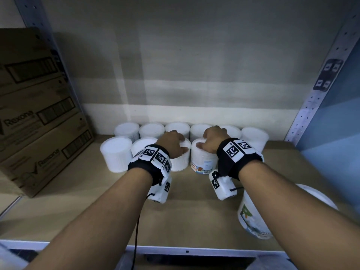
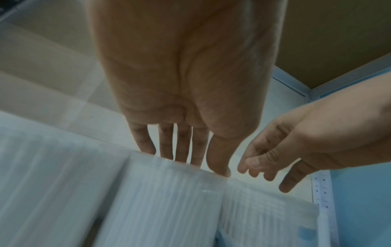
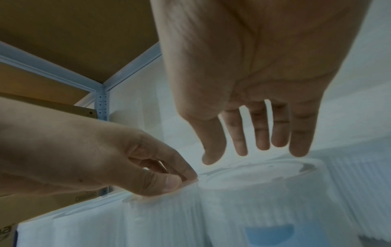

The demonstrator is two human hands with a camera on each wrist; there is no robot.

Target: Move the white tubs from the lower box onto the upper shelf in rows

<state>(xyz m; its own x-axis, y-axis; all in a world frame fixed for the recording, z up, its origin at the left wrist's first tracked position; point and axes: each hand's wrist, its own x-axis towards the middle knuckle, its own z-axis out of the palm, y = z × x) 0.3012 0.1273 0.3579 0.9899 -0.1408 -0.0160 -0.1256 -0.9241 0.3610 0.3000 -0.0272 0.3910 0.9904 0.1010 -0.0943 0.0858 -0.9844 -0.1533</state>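
White tubs stand in two rows on the wooden shelf (image 1: pixel 93 207); the back row (image 1: pixel 152 130) runs along the wall. My left hand (image 1: pixel 178 144) lies on the third front-row tub (image 1: pixel 180 162), its fingertips (image 2: pixel 184 158) touching the lid of that tub (image 2: pixel 169 200). My right hand (image 1: pixel 209 141) is over the labelled tub (image 1: pixel 202 162) beside it. In the right wrist view its straight fingers (image 3: pixel 262 143) hover just above the lid (image 3: pixel 253 173). Neither hand grips anything.
Stacked cardboard boxes (image 1: pixel 39 117) fill the shelf's left side. Two more tubs (image 1: pixel 251 221) (image 1: pixel 319 197) sit near the front right, partly behind my right forearm. A perforated metal upright (image 1: pixel 311 106) bounds the right side. Bare board lies in front of the rows.
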